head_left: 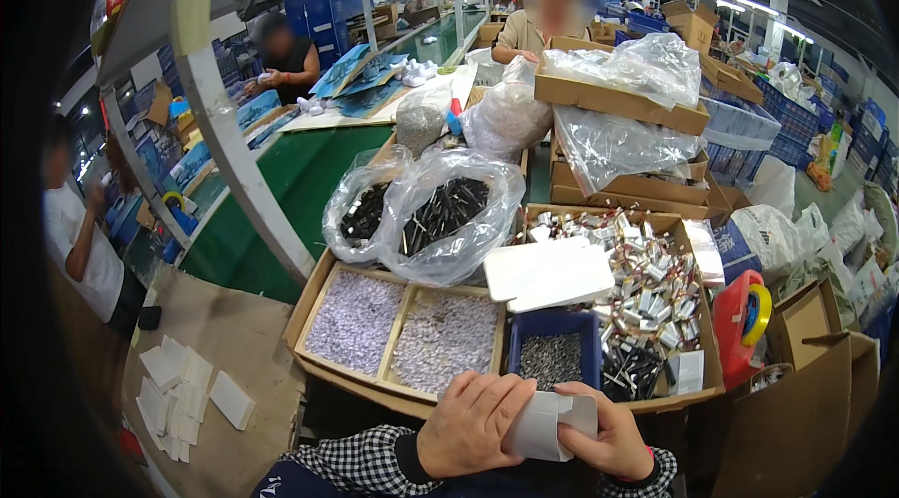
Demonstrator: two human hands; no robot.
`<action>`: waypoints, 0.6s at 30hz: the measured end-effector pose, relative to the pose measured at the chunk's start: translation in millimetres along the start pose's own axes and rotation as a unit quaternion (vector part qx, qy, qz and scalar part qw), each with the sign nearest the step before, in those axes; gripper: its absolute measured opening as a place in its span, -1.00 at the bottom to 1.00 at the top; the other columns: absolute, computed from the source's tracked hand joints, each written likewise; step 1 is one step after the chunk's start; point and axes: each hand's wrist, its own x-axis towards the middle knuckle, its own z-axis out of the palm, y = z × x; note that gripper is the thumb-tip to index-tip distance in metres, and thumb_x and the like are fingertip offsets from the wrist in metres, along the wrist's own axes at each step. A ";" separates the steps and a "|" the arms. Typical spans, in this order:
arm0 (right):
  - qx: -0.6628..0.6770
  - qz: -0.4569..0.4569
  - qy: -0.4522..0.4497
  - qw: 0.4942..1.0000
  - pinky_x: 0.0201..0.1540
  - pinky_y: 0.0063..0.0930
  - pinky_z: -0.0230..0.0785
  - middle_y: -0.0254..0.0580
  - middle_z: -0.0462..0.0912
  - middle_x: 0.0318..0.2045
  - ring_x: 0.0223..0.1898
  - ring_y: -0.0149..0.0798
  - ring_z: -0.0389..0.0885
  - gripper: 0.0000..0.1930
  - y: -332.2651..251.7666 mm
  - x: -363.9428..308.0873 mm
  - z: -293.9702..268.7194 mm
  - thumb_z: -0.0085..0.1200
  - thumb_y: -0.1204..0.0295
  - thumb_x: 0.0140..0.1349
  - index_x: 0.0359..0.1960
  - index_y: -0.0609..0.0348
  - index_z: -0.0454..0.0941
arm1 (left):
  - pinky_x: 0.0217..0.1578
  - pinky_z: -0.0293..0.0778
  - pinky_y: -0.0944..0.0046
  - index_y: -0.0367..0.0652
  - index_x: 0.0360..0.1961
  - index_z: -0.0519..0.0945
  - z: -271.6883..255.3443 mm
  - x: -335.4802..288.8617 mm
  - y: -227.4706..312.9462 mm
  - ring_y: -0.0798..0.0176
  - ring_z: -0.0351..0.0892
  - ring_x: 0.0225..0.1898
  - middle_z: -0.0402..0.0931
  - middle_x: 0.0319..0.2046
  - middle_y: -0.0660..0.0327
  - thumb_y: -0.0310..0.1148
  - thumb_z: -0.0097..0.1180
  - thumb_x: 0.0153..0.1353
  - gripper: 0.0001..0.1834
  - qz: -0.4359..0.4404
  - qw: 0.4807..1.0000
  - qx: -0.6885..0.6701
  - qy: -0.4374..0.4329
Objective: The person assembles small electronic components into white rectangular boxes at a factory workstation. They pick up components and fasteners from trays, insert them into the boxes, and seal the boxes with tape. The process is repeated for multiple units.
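Near the lower edge I hold a small white paper box (546, 428) between both hands. My left hand (473, 425) lies over its left side with the fingers bent across it. My right hand (607, 432) grips the other side, the thumb pressed at an opened flap. Just beyond the hands stands a dark blue bin (599, 348) of small dark metal parts, perhaps screws. Flat white boxes (552, 273) lie above it, partly on a carton of small silver parts (646, 282) with wires. Left of the bin, two wood-framed trays (401, 334) hold tiny pale lilac pieces.
Clear plastic bags (459, 208) of black parts stand behind the trays. More flat white boxes (183, 395) lie on a brown board at left. A red tape dispenser (735, 320) stands at right beside cartons. A green conveyor (309, 184) and several people are farther off.
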 end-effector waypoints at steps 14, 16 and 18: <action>0.095 -0.012 -0.036 0.995 0.08 -0.45 0.28 -0.07 0.53 -0.01 0.01 -0.33 0.47 -0.61 -11.4 -6.5 -33.3 0.01 0.60 0.14 0.06 0.35 0.40 | -0.09 0.44 0.20 -0.25 0.09 0.39 8.1 19.7 29.8 0.08 0.54 -0.12 0.49 -0.08 0.08 -0.17 0.38 -0.18 -0.22 -0.013 0.991 -0.128 0.043; 0.083 0.028 -0.044 0.995 0.15 -0.36 0.24 -0.01 0.52 0.02 0.06 -0.26 0.47 -0.57 -12.5 -23.1 -21.3 0.06 0.51 0.08 0.03 0.40 0.41 | -0.10 0.44 0.20 -0.22 0.07 0.41 5.5 -2.8 35.6 0.08 0.54 -0.14 0.51 -0.10 0.09 -0.17 0.39 -0.19 -0.24 -0.037 0.984 -0.169 0.048; 0.104 0.019 -0.107 0.989 0.23 -0.28 0.14 0.02 0.40 0.13 0.17 -0.18 0.36 -0.39 -13.6 -36.9 -8.4 0.12 0.42 0.06 0.17 0.40 0.26 | -0.11 0.45 0.19 -0.19 0.04 0.44 -0.2 -25.6 40.6 0.06 0.55 -0.16 0.53 -0.13 0.09 -0.17 0.40 -0.19 -0.28 -0.053 0.975 -0.208 0.060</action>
